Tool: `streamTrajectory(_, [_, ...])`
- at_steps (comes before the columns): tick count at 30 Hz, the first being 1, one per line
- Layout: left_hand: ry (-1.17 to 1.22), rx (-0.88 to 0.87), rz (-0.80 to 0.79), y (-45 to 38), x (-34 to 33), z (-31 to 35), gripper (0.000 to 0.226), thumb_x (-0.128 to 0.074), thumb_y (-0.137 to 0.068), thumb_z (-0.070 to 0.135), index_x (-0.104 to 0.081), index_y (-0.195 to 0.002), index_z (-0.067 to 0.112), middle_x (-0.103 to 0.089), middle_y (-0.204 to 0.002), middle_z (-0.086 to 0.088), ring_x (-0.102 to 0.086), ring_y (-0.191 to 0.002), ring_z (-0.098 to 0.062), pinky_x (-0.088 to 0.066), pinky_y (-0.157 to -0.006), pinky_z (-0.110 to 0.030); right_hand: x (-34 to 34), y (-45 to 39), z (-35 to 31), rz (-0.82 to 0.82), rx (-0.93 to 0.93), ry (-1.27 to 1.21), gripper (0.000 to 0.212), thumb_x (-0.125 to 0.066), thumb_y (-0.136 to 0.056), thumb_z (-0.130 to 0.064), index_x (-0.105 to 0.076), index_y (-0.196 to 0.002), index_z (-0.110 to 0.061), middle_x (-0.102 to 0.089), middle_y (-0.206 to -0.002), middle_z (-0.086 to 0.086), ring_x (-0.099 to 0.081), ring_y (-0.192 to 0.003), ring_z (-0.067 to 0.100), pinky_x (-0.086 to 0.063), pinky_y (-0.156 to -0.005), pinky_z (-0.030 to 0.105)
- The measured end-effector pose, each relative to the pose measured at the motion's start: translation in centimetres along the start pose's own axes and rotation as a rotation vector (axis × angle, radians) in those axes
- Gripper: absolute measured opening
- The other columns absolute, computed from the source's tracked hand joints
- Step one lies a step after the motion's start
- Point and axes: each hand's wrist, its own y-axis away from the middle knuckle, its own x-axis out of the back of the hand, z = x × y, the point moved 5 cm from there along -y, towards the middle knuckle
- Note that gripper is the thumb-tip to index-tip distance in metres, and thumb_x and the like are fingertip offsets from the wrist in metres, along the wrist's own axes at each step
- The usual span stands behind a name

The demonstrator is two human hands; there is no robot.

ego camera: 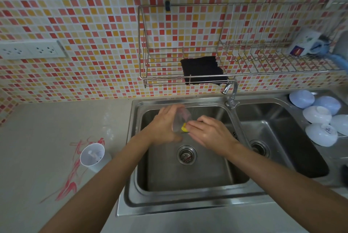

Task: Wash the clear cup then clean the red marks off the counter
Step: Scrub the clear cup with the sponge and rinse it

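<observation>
Both forearms are bare right up to the frame's edge, with no sleeves, and the left hand point(163, 125) and right hand point(211, 134) wear no gloves, rings, watch or bracelet.

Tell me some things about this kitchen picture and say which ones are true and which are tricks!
1. The left hand holds the clear cup over the sink. True.
2. The right hand holds a blue brush. False: it presses a yellow sponge against the cup.
3. The red marks are on the counter left of the sink. True.
4. The white cup stands in the sink. False: it stands on the counter by the red marks.
5. The wall rack holds a black cloth. True.
</observation>
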Motion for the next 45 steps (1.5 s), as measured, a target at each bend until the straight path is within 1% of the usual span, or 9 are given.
streamTrajectory(5, [-0.043, 0.04, 0.208, 0.4, 0.6, -0.4, 0.094, -0.091, -0.06, 0.038, -0.042, -0.134, 0.011, -0.044, -0.13, -0.002, -0.044, -0.12, -0.014, -0.043, -0.105, -0.031, 0.5, -0.7, -0.4, -0.067, -0.17, -0.164, 0.02, -0.055, -0.095, -0.027, -0.071, -0.104, -0.019, -0.07, -0.103, -0.01, -0.055, -0.077, 0.018, -0.051, -0.068, 0.028])
streamTrajectory(10, [-0.178, 0.038, 0.183, 0.5, 1.3, -0.7, 0.085, -0.086, -0.067, 0.038, -0.045, -0.138, 0.019, -0.051, -0.137, 0.001, -0.04, -0.131, -0.02, -0.029, -0.109, -0.033, -0.9, -0.8, -0.1, -0.2, -0.732, -0.902, 0.027, -0.067, -0.089, -0.017, -0.07, -0.115, -0.012, -0.072, -0.108, -0.002, -0.063, -0.091, 0.005, -0.047, -0.082, 0.021])
streamTrajectory(13, [-0.215, -0.023, 0.127, 0.4, 1.5, -0.3, 0.083, -0.087, -0.068, 0.029, -0.047, -0.138, 0.014, -0.053, -0.136, -0.001, -0.043, -0.128, -0.02, -0.027, -0.105, -0.02, -1.2, -0.8, 0.0, -0.243, -0.544, -0.736, 0.026, -0.065, -0.09, -0.013, -0.071, -0.115, -0.015, -0.069, -0.116, -0.008, -0.061, -0.096, 0.008, -0.044, -0.088, 0.017])
streamTrajectory(19, [-0.259, -0.059, 0.05, 0.1, 0.9, -0.2, 0.08, -0.082, -0.067, 0.025, -0.047, -0.138, 0.025, -0.054, -0.136, 0.005, -0.044, -0.127, -0.018, -0.037, -0.109, -0.031, -1.3, -1.5, 0.9, -0.216, -0.102, -0.022, 0.038, -0.063, -0.072, 0.0, -0.071, -0.103, -0.02, -0.069, -0.101, -0.012, -0.048, -0.074, 0.025, -0.05, -0.064, 0.034])
streamTrajectory(27, [-0.292, -0.022, 0.038, 0.1, 0.9, -1.0, 0.082, -0.084, -0.07, 0.035, -0.045, -0.141, 0.019, -0.051, -0.14, 0.002, -0.041, -0.132, -0.018, -0.037, -0.108, -0.03, -2.2, -1.1, -1.0, -0.235, -0.574, -0.737, 0.026, -0.062, -0.09, -0.011, -0.072, -0.113, -0.019, -0.071, -0.112, -0.008, -0.065, -0.097, 0.006, -0.044, -0.083, 0.011])
streamTrajectory(32, [-0.306, -0.034, -0.005, 0.1, 0.8, -0.7, 0.082, -0.083, -0.068, 0.029, -0.045, -0.141, 0.025, -0.049, -0.141, 0.005, -0.038, -0.132, -0.016, -0.034, -0.109, -0.028, -1.2, -1.4, 0.8, -0.223, -0.161, -0.157, 0.033, -0.076, -0.075, -0.006, -0.075, -0.102, -0.025, -0.07, -0.107, -0.016, -0.05, -0.072, 0.02, -0.048, -0.061, 0.026])
streamTrajectory(35, [-0.283, -0.032, 0.015, -0.3, 1.3, -0.1, 0.083, -0.083, -0.068, 0.026, -0.044, -0.141, 0.024, -0.05, -0.139, 0.005, -0.038, -0.129, -0.016, -0.037, -0.108, -0.028, -0.7, -1.5, 1.1, -0.131, -0.152, 0.007, 0.034, -0.077, -0.072, -0.004, -0.073, -0.102, -0.018, -0.068, -0.112, -0.013, -0.049, -0.07, 0.022, -0.047, -0.055, 0.027])
streamTrajectory(42, [-0.284, -0.029, -0.066, -0.2, 0.3, -0.2, 0.08, -0.081, -0.074, 0.036, -0.043, -0.142, 0.018, -0.049, -0.142, 0.002, -0.038, -0.135, -0.018, -0.021, -0.107, -0.017, -2.3, -0.2, -1.2, -0.23, -0.63, -0.677, 0.021, -0.062, -0.09, -0.012, -0.075, -0.105, -0.018, -0.074, -0.104, -0.007, -0.064, -0.086, 0.008, -0.04, -0.079, 0.009])
streamTrajectory(45, [-0.275, -0.014, -0.094, 0.0, -0.2, -0.6, 0.083, -0.084, -0.07, 0.036, -0.045, -0.141, 0.019, -0.05, -0.14, 0.002, -0.04, -0.133, -0.018, -0.025, -0.112, -0.023, -2.3, 0.1, -1.0, -0.282, -0.499, -0.6, 0.023, -0.063, -0.089, -0.012, -0.074, -0.108, -0.021, -0.072, -0.109, -0.011, -0.066, -0.092, 0.012, -0.046, -0.085, 0.02])
